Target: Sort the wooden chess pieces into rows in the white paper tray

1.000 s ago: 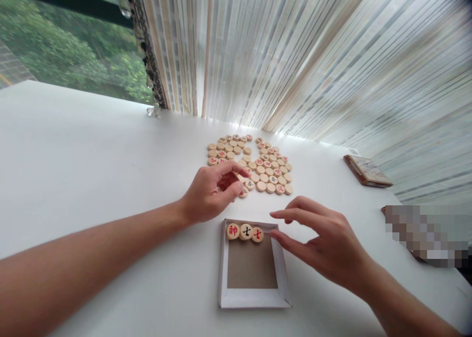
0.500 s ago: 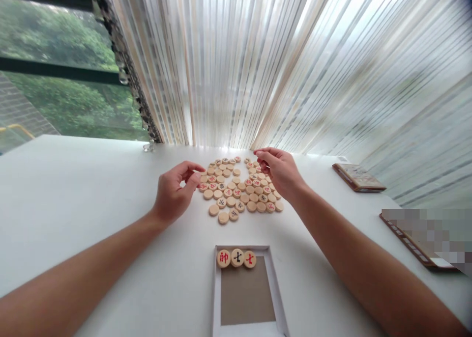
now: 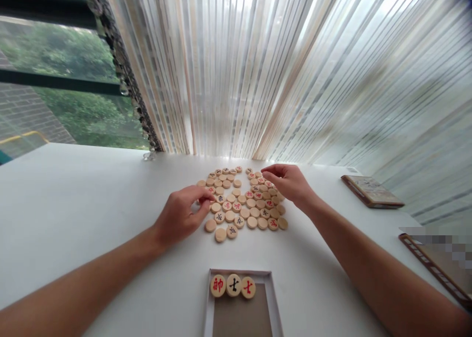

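Several round wooden Chinese chess pieces (image 3: 243, 202) lie spread flat on the white table (image 3: 73, 204), some with red or black characters up, some blank. My left hand (image 3: 182, 214) rests at the left edge of the spread, its fingers pinched around a piece there. My right hand (image 3: 289, 182) hovers over the far right of the spread, thumb and forefinger pinched together over a piece. A shallow white box (image 3: 275, 297) with a brown floor sits near me, holding three pieces (image 3: 233, 285) in a row along its far wall.
A striped curtain (image 3: 295, 71) hangs behind the table, with a window (image 3: 55, 81) at the left. A flat brown box (image 3: 370, 191) lies at the right. Another brown framed item (image 3: 431, 266) lies at the right edge.
My right hand has moved from the box up to the far right of the spread. My left hand shifted along the spread's left edge and closed its fingers. The view tilted up.
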### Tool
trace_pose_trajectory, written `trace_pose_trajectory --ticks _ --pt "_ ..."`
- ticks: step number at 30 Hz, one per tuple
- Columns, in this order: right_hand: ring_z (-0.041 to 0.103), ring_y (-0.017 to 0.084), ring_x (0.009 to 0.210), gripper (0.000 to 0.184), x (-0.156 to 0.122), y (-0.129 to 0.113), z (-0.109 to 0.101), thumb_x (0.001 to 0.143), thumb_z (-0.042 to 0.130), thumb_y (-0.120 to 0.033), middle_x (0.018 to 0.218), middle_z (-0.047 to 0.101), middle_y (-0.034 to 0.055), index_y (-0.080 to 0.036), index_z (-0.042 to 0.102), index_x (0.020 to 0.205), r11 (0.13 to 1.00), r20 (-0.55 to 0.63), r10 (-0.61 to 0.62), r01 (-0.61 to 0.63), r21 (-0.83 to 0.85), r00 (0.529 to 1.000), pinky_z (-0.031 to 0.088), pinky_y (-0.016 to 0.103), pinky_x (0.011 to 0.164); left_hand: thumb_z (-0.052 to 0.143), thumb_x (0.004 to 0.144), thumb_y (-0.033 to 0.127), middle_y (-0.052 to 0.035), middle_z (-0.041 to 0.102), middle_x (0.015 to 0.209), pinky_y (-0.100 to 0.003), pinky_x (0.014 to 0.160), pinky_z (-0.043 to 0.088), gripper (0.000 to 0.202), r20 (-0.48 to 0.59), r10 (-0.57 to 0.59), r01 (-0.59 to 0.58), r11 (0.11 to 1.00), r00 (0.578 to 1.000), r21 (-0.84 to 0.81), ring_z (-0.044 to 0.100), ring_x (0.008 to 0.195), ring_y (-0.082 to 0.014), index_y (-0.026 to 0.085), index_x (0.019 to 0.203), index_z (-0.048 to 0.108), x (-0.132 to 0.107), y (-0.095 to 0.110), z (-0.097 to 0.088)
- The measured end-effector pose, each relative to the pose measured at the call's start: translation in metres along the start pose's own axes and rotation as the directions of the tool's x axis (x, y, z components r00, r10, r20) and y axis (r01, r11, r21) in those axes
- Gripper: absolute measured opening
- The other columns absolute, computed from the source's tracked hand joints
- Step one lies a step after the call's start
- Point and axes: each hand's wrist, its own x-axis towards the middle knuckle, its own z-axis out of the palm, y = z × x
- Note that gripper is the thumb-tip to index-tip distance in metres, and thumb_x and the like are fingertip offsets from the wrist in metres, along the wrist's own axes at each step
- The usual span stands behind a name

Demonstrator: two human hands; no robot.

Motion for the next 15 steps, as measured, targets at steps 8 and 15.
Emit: trace_pose_trajectory --ticks 8,15 --pt "0.069 0.03 0.118 0.036 0.046 -0.016 0.046 0.09 0.072 -0.018 0.128 0.076 0.0169 -0.013 0.078 0.126 0.9 0.189 -0.222 0.276 -0.337 0.956 0.049 0.042 0.109 0.06 0.091 0.015 -0.0047 0.08 0.088 -0.027 0.076 0.058 0.015 0.003 0.049 -0.049 0.998 0.999 -0.029 0.075 0.08 -0.0186 0.019 0.09 0.075 0.0 0.0 0.002" --pt "0.068 0.028 0.121 0.026 0.069 -0.008 0.06 0.102 0.069 -0.03 0.13 0.072 0.013 -0.016 0.073 0.124 0.816 0.363 -0.203 0.362 -0.452 0.91 0.053 0.05 0.108 0.059 0.09 0.01 -0.0052 0.08 0.091 -0.03 0.081 0.057 0.018 0.012 0.062 -0.061 0.996 0.998 -0.062 0.076 0.084 -0.0201 0.019 0.089 0.074 -0.004 -0.004 0.006"
